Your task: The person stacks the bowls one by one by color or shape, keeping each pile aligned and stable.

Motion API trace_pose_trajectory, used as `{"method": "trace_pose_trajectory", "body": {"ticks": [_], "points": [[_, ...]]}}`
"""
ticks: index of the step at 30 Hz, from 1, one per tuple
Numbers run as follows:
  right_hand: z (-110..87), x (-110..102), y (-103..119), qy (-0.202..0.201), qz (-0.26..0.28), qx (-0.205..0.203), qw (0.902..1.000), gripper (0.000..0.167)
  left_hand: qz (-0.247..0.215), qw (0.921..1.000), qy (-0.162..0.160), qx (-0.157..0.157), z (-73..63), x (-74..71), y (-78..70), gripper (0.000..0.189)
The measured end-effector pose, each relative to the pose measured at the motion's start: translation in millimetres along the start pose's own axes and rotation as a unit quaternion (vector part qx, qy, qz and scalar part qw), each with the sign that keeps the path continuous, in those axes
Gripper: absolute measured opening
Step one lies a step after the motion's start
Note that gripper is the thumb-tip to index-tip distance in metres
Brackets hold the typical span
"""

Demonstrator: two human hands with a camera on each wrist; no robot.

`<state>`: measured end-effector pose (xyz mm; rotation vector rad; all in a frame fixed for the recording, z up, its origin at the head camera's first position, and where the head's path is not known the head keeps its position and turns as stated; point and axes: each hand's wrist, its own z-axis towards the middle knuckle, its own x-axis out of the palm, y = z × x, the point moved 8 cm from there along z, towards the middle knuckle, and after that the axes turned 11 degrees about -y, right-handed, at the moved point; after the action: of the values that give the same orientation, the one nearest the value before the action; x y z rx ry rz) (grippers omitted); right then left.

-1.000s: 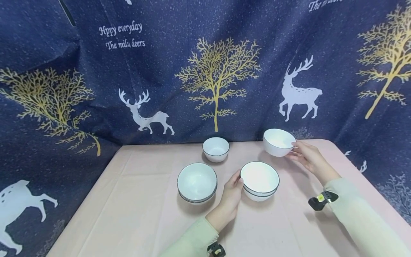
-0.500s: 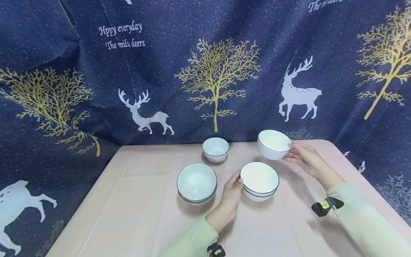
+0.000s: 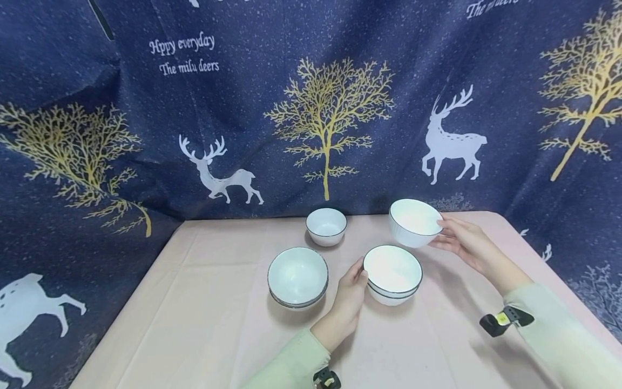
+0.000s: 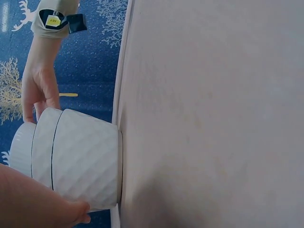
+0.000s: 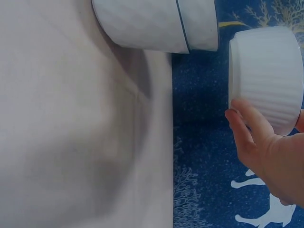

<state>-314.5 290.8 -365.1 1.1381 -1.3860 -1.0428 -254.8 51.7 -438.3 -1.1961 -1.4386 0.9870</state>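
My right hand (image 3: 464,243) grips a white ribbed bowl (image 3: 413,224) with a dark rim by its right side. In the right wrist view this ribbed bowl (image 5: 268,78) is off the table, fingers under its base and thumb toward the rim. My left hand (image 3: 346,302) holds the left side of two nested white bowls (image 3: 392,270) with dark rims, which stand on the table. The left wrist view shows the diamond-patterned wall of the lower nested bowl (image 4: 85,159). The held ribbed bowl is behind and slightly right of this stack.
Left of my left hand stands another stack of bowls (image 3: 298,276) with dark rims. A smaller white bowl (image 3: 326,227) sits behind it, near the back edge. A pale pink cloth covers the table (image 3: 204,313); a dark blue printed curtain (image 3: 291,32) hangs behind.
My right hand has brought the ribbed bowl a little left and nearer to me, toward the nested bowls. The left hand and the other bowls have stayed in place.
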Motion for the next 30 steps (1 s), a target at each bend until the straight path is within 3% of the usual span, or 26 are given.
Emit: {"method": "trace_pose_trajectory", "body": {"ticks": [21, 30], "points": [[-21.2, 16, 6, 0.035, 0.002, -0.009, 0.9993, 0.073, 0.018, 0.9998, -0.009, 0.004, 0.3, -2.1, 1.5, 0.047], [-27.7, 21, 6, 0.042, -0.012, -0.022, 0.9988, 0.071, 0.003, 0.9999, -0.003, 0.011, 1.2, -0.2, 0.1, 0.047]]}}
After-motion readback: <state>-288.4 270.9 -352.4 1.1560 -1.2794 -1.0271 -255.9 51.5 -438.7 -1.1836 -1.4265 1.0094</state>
